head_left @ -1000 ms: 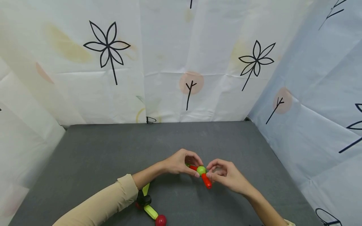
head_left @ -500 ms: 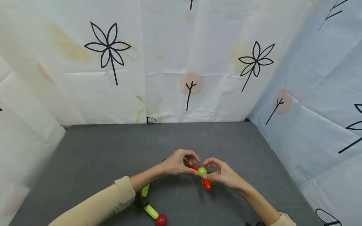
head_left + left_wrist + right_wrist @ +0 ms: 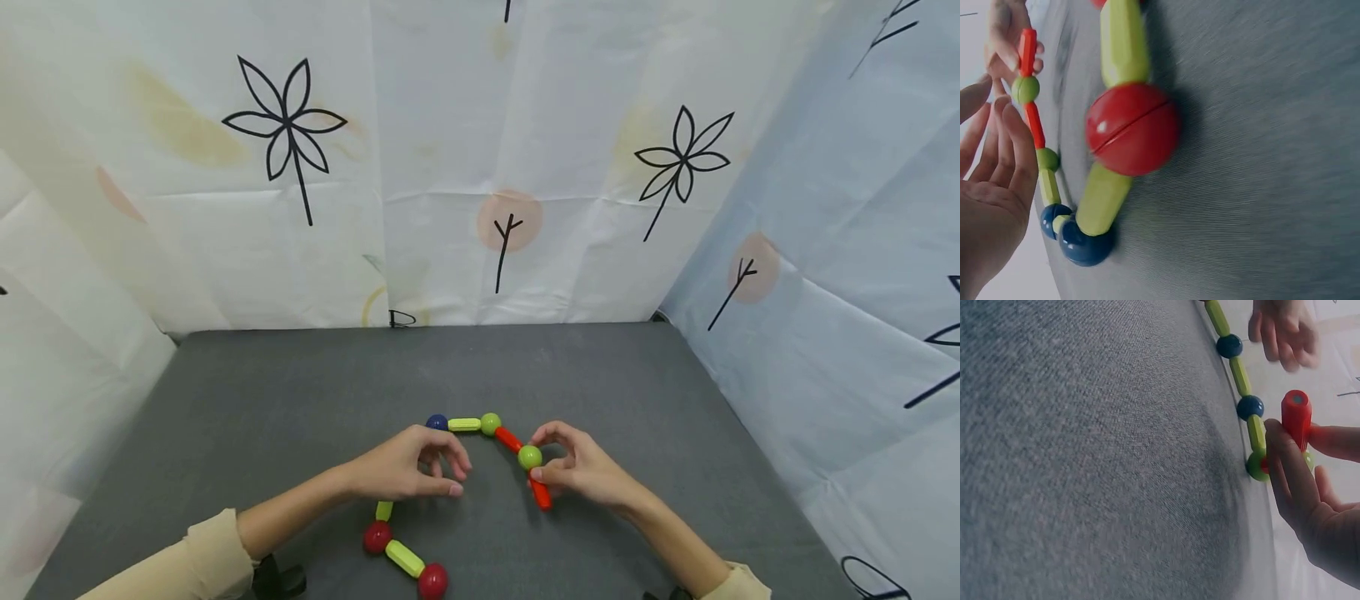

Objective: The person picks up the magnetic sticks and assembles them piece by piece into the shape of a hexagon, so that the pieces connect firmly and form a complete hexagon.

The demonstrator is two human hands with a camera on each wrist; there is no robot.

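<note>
A curved chain of balls and rods, like a magnetic building set, lies on the grey cloth. My right hand (image 3: 581, 473) pinches the red end rod (image 3: 542, 492) between thumb and fingers, beside a green ball (image 3: 529, 457); the rod stands out between them in the right wrist view (image 3: 1297, 422). A second red rod (image 3: 508, 439) runs from that ball to another green ball (image 3: 491, 423), then a yellow-green rod (image 3: 464, 425) and a blue ball (image 3: 437, 422). My left hand (image 3: 412, 463) hovers inside the curve, fingers loosely bent and holding nothing, hiding part of the chain's left side.
The chain's near end has a red ball (image 3: 377, 537), a yellow-green rod (image 3: 405, 558) and another red ball (image 3: 432, 581). Patterned white fabric (image 3: 442, 250) rises behind and beside the grey surface (image 3: 300, 383). A black device (image 3: 279, 579) sits by my left sleeve.
My left hand has let go of the chain near the green balls and moved left and nearer. My right hand has shifted slightly left and holds the red end rod.
</note>
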